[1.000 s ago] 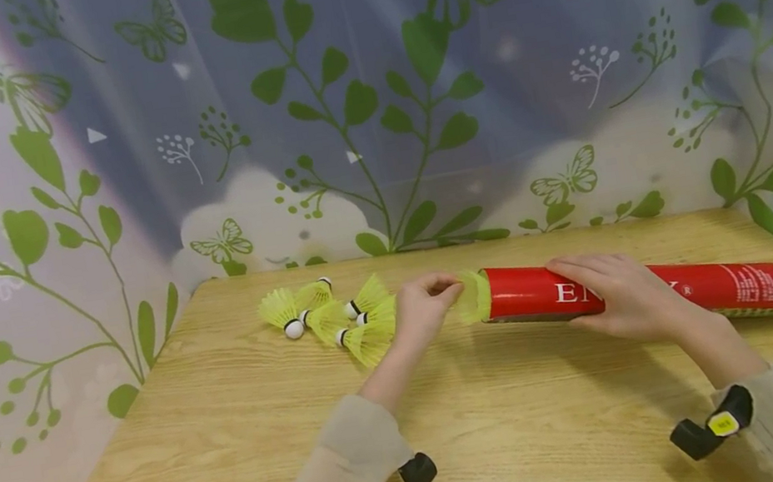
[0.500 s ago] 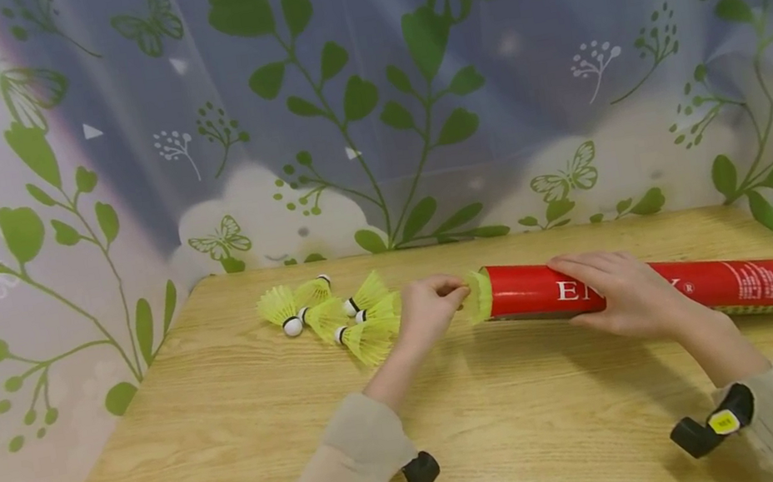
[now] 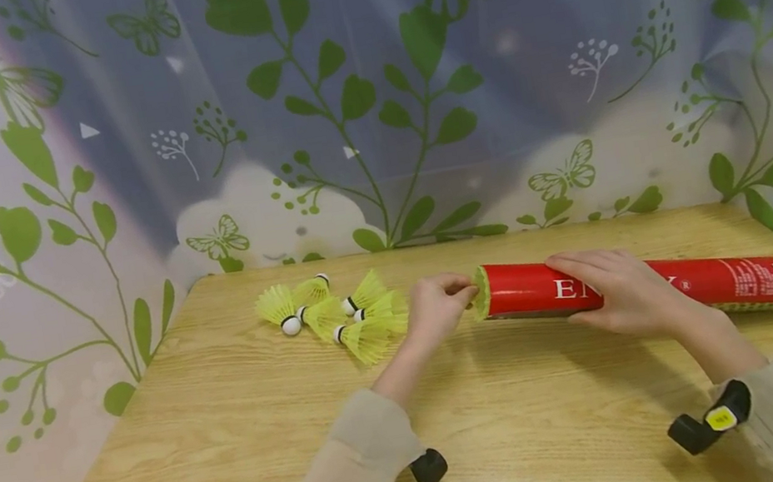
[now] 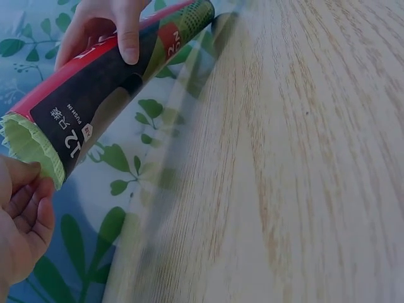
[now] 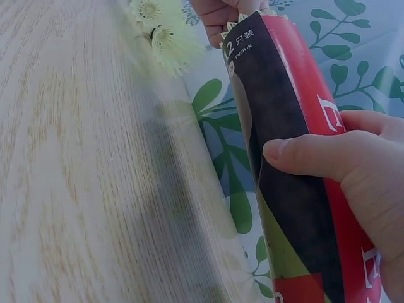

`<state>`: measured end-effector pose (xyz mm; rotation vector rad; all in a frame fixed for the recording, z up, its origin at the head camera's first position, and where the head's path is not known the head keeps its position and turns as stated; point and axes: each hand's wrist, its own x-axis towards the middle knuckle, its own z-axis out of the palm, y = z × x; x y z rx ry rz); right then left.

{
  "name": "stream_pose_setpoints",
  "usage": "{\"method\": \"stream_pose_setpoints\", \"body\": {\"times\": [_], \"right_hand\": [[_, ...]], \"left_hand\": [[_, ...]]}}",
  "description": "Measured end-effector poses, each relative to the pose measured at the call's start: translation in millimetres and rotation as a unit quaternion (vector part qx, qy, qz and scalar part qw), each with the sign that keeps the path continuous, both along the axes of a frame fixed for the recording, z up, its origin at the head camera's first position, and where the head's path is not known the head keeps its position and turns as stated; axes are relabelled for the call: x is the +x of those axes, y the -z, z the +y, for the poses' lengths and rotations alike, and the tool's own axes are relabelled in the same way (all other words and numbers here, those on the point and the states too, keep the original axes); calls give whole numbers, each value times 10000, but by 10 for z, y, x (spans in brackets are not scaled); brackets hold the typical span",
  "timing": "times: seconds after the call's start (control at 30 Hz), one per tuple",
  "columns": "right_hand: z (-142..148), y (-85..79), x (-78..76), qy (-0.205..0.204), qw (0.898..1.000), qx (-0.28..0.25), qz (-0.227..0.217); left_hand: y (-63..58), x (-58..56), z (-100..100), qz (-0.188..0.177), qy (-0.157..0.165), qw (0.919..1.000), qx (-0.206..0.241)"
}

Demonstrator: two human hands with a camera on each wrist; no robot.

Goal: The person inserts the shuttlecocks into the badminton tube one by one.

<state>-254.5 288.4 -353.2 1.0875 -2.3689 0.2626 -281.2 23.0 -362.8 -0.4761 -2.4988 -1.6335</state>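
In the head view, my right hand (image 3: 623,294) grips a long red shuttlecock tube (image 3: 523,289) from above, its thumb along the near side. The tube lies sideways, its mouth facing left. A yellow shuttlecock (image 4: 31,144) sits in that mouth, its frilled skirt rim just poking out past the edge; its cork is hidden. My left hand (image 3: 439,308) is at the mouth, thumb and fingertips pinching the skirt's rim. Printed black and green panels of the tube show in both wrist views.
Several yellow shuttlecocks (image 3: 360,342) with white corks lie in a loose cluster left of my left hand. Wooden tabletop (image 3: 200,456) spreads out in front of the tube. A leaf-patterned curtain (image 3: 366,109) hangs behind the table's far edge.
My left hand has moved slightly right toward the tube, and the shuttlecock's skirt has slid in, so less of it sticks out. The right hand keeps its grip on the tube.
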Motion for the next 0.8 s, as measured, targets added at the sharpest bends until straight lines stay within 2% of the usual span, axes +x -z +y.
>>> {"method": "stream_pose_setpoints", "body": {"times": [0.47,0.67,0.8], "right_hand": [[-11,-19,-8,26,10000,1,-82],[-10,-33,3,38,9999,-27,-122],[-7,-28,2,21,9999,-42,-122]], "left_hand": [[18,-27,55,117,-29,9998,-182],[4,-16,67,-5,49,10000,-58],[15,-28,81,-52,2,9999,-140]]}}
